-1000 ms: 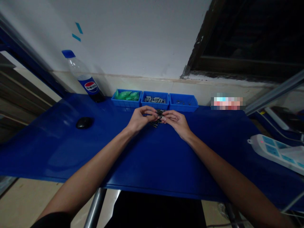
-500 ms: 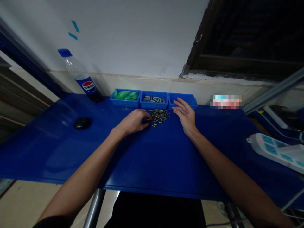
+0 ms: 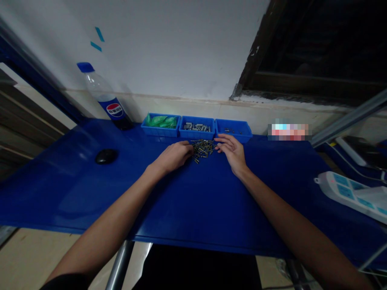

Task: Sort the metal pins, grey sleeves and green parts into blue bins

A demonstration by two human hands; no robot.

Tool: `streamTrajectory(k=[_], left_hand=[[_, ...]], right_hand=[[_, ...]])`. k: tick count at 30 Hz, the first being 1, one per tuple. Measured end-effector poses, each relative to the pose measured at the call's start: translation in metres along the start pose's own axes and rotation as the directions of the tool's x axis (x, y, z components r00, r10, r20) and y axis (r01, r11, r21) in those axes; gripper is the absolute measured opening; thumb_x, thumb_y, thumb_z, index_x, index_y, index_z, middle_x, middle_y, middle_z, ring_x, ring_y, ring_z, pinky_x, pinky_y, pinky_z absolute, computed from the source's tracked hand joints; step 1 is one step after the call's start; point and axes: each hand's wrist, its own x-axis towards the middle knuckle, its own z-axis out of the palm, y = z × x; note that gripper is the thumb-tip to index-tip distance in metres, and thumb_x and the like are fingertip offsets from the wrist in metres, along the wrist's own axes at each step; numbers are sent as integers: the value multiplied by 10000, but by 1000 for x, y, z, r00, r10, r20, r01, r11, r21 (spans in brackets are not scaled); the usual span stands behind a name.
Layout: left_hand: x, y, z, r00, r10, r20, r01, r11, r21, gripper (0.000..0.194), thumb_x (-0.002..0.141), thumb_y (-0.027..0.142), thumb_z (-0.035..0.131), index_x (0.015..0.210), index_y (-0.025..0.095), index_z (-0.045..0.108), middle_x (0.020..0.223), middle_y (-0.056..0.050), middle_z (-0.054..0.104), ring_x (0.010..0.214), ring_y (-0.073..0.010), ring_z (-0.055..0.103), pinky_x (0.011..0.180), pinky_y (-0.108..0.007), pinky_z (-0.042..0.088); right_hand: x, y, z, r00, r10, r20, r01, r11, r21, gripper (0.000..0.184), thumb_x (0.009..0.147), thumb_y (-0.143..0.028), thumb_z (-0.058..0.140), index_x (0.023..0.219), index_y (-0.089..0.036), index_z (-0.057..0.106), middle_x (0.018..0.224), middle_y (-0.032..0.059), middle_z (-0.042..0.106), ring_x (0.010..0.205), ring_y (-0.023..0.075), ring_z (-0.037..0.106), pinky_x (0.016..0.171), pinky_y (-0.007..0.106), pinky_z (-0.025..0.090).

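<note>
Person's L arm point(image 3: 116, 219) comes in from approx. 8 o'clock, R arm point(image 3: 286, 209) from approx. 4; both forearms bare, w/ a dark sleeve point(image 3: 65, 282) at the near end of L. Arms converge fwd, hands a bit apart, L one at 9, R one at 3. L hand point(image 3: 173, 156) back up, knuckles bent, fingers point(image 3: 185, 150) curled down twd 3 o'clock; tips mostly hidden, so grip unclear. L wrist point(image 3: 157, 166) bends slightly twd 3. R hand point(image 3: 233, 153) looser, pointing approx. 10–11, fingers part-bent & separated. R wrist point(image 3: 244, 172) nearly in line w/ forearm.
</note>
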Motion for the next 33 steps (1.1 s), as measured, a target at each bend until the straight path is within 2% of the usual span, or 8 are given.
streamTrajectory(k=[3,7,12,18,24,28,31,33], left_hand=[[0,2,-2,999,-18,-27,18,1000,-14,174,1005,154,495,998,158,669,1036,-109,672,872,-213,669,795,-334,543],[2,3,-4,983,15,-183,-44,987,-156,132,997,174,527,1011,161,658,997,-90,694,884,-201,660,830,-327,532],[6,13,-1,926,-155,-345,-9,902,-431,205,981,235,595,1123,162,723,1038,-85,764,887,-182,700,810,-300,542],[11,25,6,894,-362,-265,10,606,-796,221,850,333,765,921,124,764,923,-106,791,817,-181,733,789,-302,594],[13,26,13,894,-417,-166,20,406,-914,262,734,311,852,877,117,748,842,-96,790,745,-178,750,748,-301,614],[12,27,15,909,-380,-170,34,474,-880,249,748,321,848,857,123,742,850,-98,792,769,-191,757,745,-300,611],[9,21,13,928,-300,-220,41,671,-740,196,823,302,783,920,135,747,895,-95,794,799,-195,751,769,-312,605],[6,14,9,944,-209,-255,37,835,-548,177,869,258,728,1006,149,753,953,-95,792,842,-203,744,820,-337,600]], right_hand=[[0,1,-1,1000,-3,6,3,1000,-2,325,811,-304,736,1130,-249,703,1086,66,775,780,178,718,667,337,563],[-1,0,0,1000,-7,22,7,1000,-16,324,822,-319,731,1137,-249,701,1083,66,774,784,179,718,677,337,565],[-6,-3,4,997,-30,69,35,997,-73,298,854,-357,721,1132,-249,705,1037,65,781,807,190,727,776,378,594],[-16,-13,14,970,-14,242,25,999,-39,272,879,-404,767,1100,-260,704,950,44,799,899,212,768,899,402,586],[-18,-15,18,953,86,291,-119,988,95,294,792,-433,861,976,-234,745,867,37,804,820,209,775,819,375,610],[-16,-13,17,959,134,248,-173,975,142,289,754,-419,888,946,-227,789,863,46,805,804,207,759,807,379,610],[-14,-13,15,970,139,198,-171,973,154,246,755,-391,876,924,-228,802,857,54,806,808,216,759,832,404,612],[-10,-13,11,987,97,124,-113,986,125,223,784,-383,842,951,-240,804,914,64,814,855,232,766,866,434,614]])
